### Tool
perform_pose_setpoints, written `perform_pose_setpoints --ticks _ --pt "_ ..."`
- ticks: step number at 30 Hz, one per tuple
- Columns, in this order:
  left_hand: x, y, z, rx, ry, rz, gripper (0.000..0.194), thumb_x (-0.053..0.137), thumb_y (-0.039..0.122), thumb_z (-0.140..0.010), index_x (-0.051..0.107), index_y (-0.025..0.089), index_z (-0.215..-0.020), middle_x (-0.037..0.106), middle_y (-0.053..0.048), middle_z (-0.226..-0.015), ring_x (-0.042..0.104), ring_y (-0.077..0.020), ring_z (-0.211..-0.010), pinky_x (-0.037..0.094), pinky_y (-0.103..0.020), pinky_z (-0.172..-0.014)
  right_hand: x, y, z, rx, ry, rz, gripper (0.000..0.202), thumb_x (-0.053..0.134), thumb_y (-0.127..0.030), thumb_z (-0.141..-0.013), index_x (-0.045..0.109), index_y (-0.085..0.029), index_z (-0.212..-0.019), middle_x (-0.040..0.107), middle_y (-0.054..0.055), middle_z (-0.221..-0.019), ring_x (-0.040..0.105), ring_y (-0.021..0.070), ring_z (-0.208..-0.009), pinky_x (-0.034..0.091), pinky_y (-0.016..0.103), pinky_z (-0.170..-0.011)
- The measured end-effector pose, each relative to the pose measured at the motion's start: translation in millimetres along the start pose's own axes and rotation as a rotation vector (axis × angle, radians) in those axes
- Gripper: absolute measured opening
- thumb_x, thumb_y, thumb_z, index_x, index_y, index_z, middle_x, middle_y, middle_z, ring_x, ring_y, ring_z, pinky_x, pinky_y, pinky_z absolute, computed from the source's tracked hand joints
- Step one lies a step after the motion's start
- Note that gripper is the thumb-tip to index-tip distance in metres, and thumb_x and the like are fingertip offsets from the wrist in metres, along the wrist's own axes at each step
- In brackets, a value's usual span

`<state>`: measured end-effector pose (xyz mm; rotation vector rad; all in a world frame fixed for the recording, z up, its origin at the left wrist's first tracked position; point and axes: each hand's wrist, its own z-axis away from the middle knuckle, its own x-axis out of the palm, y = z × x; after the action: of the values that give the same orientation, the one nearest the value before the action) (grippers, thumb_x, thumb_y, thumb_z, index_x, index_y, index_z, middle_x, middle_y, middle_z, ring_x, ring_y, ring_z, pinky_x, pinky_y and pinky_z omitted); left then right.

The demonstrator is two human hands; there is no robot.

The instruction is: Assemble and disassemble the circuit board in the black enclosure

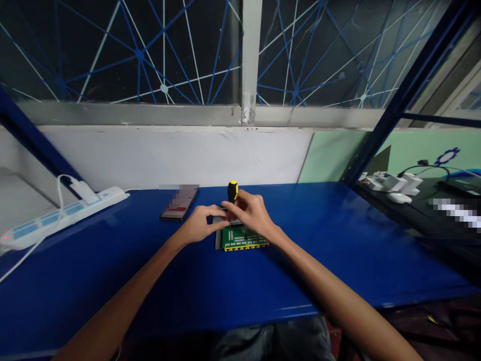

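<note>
A screwdriver (pixel 232 191) with a black and yellow handle stands nearly upright over a green circuit board (pixel 237 238). My right hand (pixel 254 213) is closed around the lower part of its handle. My left hand (pixel 201 224) comes in from the left, thumb and fingertips drawn together beside the screwdriver's shaft. What those fingertips hold, if anything, is hidden. Along the board's near edge runs a yellow strip of connectors, and a grey metal plate or frame (pixel 218 240) shows at its left side. Both hands cover the far part of the board.
The board lies on a blue table (pixel 233 286). A phone (pixel 179 203) rests to the left, with a white power strip (pixel 63 215) and its cable farther left. A few tiny dark specks (pixel 278 207) lie right of my hands. White plugs (pixel 400 183) sit on a black surface at right.
</note>
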<state>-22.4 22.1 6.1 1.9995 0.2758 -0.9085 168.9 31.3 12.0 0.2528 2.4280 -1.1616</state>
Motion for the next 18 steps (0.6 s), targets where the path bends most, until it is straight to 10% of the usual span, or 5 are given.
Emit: perform_pose_setpoints --ticks 18 --pt "11.1 -4.7 0.2 0.012 0.022 0.014 0.017 0.064 0.026 -0.080 0.076 0.018 -0.089 0.075 -0.007 -0.098 0.068 -0.0223 -0.095 0.050 -0.036 -0.088 0.3 0.2 5.2 -0.061 0.031 0.075 0.035 0.059 -0.046 -0.087 0.044 -0.021 -0.068 0.050 -0.003 -0.057 0.043 0.0090 -0.051 0.033 0.027 -0.050"
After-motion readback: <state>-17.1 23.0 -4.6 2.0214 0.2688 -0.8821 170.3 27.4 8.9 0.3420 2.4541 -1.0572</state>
